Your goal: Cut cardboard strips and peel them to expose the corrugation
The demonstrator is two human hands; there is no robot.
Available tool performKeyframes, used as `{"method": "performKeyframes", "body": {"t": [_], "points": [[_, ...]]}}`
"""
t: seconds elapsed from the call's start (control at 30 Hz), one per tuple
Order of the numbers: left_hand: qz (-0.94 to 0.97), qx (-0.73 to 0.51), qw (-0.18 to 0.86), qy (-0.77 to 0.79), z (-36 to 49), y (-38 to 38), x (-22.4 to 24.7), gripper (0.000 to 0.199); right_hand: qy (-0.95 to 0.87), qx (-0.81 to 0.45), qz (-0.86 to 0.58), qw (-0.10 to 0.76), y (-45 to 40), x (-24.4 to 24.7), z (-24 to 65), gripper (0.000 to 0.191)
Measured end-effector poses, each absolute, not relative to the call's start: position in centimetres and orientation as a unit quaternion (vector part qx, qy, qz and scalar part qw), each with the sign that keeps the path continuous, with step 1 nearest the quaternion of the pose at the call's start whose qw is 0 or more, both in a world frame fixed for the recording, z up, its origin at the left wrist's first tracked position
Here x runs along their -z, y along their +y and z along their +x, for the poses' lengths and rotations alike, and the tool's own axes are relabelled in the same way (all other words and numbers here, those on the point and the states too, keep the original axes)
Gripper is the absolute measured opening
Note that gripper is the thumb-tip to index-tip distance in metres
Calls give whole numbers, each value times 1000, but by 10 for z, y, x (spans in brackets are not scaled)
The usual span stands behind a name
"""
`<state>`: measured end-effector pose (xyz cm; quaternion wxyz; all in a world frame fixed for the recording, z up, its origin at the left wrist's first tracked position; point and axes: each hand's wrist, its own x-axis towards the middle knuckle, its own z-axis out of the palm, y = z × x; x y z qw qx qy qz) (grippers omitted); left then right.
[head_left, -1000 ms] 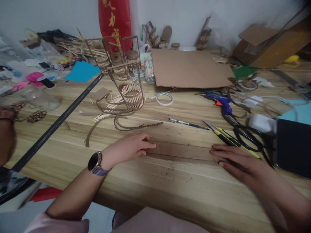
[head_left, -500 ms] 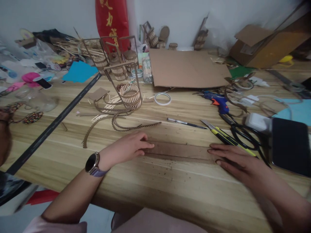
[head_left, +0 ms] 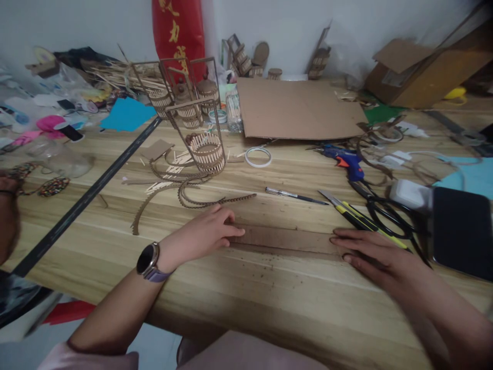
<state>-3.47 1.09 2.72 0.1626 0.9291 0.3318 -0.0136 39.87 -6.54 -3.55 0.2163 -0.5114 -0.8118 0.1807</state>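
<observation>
A narrow brown cardboard strip (head_left: 285, 238) lies flat on the wooden table in front of me. At its left end rests my left hand (head_left: 210, 231), index finger and thumb stretched out and apart on the cardboard, the other fingers partly curled. My right hand (head_left: 372, 254) lies over the opposite end with fingers extended, hiding that tip. Small dark crumbs (head_left: 273, 270) are scattered along the near edge. Beyond the strip are a black pen (head_left: 296, 196) and a yellow-black utility knife (head_left: 348, 213), its handle close to my right hand.
Behind stands a small stick basket (head_left: 208, 153) with a tall handle, near curved cardboard strips (head_left: 185, 198) and a tape roll (head_left: 258, 157). To the right are a glue gun (head_left: 344, 159), scissors (head_left: 389, 216) and a phone (head_left: 460, 231). Another person's hand (head_left: 8, 195) shows far left.
</observation>
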Motion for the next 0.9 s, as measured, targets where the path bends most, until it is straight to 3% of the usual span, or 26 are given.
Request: {"method": "performKeyframes", "body": {"t": [0.37,0.67,0.8,0.9], "points": [[925,-33,246,287,-35,13,-18,41,-813,-174,-512,217,-64,20,389,30],[932,-31,248,263,-29,19,-11,50,-814,-179,-505,225,-64,25,391,31],[936,11,222,274,-17,21,-13,62,-814,-172,-503,235,-64,34,395,32],[942,47,219,249,0,28,-22,60,-819,-169,-497,232,-63,37,397,32]]}}
